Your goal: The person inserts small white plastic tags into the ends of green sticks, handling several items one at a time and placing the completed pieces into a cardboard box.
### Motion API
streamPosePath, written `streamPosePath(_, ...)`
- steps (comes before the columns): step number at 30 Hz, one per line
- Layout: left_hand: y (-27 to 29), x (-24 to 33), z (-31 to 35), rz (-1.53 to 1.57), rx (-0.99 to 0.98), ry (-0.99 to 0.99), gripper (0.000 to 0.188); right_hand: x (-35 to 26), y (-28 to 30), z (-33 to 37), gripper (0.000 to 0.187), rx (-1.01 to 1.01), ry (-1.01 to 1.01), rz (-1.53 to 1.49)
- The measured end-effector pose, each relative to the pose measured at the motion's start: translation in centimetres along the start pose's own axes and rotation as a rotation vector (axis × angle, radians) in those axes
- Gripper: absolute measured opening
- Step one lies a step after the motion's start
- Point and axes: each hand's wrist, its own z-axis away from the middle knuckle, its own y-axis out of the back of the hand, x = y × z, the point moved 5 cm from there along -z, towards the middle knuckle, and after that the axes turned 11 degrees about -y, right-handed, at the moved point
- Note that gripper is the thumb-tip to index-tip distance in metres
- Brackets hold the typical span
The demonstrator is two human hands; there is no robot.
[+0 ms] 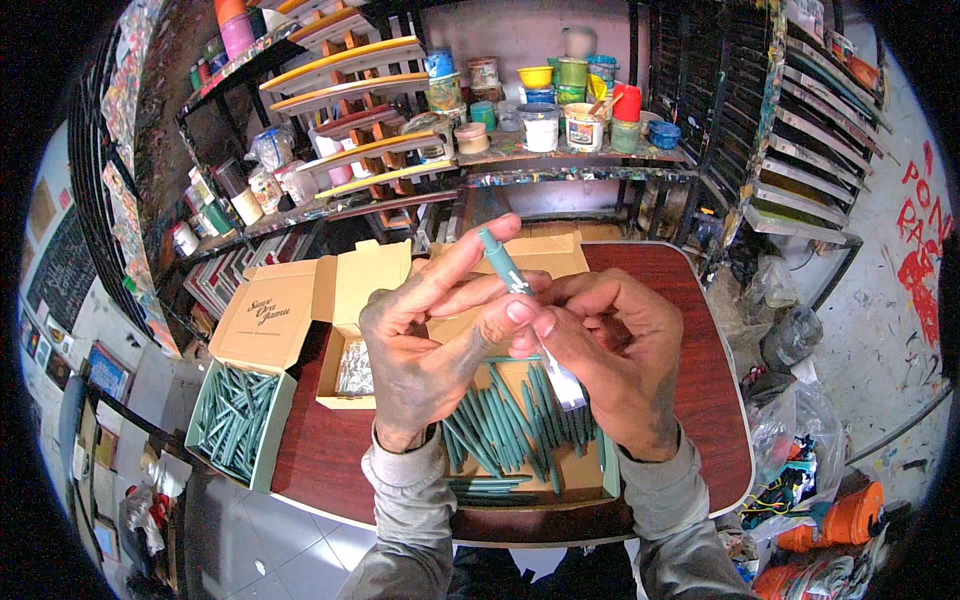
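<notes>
1. Your left hand [425, 345] is raised over the table, fingers closed around a green stick [503, 262]; thumb and forefinger pinch it near its upper end.
2. Your right hand [608, 350] meets the left one at the middle, its fingers also closed on the same stick, gripping its lower part, where a white strip [565, 383] hangs down beneath your thumb.
3. The stick is tilted, its rounded top pointing up and to the left, and it sits in the air between both hands, above the open box [580, 480] right under them.
4. That box lies at the near edge of the dark red table [700, 350] and holds a loose heap of similar green sticks [500, 420], lying crosswise over each other.
5. To your left a second box [240, 415], green-walled with its tan lid folded back, is full of more green sticks and juts over the table's edge.
6. Between the two boxes a small tan carton [350, 350] stands open, with something clear and shiny inside; what it is cannot be told.
7. Beyond the table, shelves [560, 150] carry paint pots and tubs in many colours.
</notes>
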Motion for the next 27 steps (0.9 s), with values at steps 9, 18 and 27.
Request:
streamPosePath(9, -0.1, 0.0, 0.1, -0.037, 0.070, -0.062, 0.046, 0.3, -0.5, 0.2, 0.008, 0.018, 0.061, 0.027)
streamPosePath(18, 0.2, 0.5, -0.2, -0.306, -0.012, -0.195, 0.047, 0.0, -0.8, 0.3, 0.007, 0.052, 0.128, 0.138)
streamPosePath(27, -0.1, 1.2, 0.2, -0.593, 0.121, -0.160, 0.041, 0.9, -1.3, 0.3, 0.012, 0.012, 0.217, 0.167)
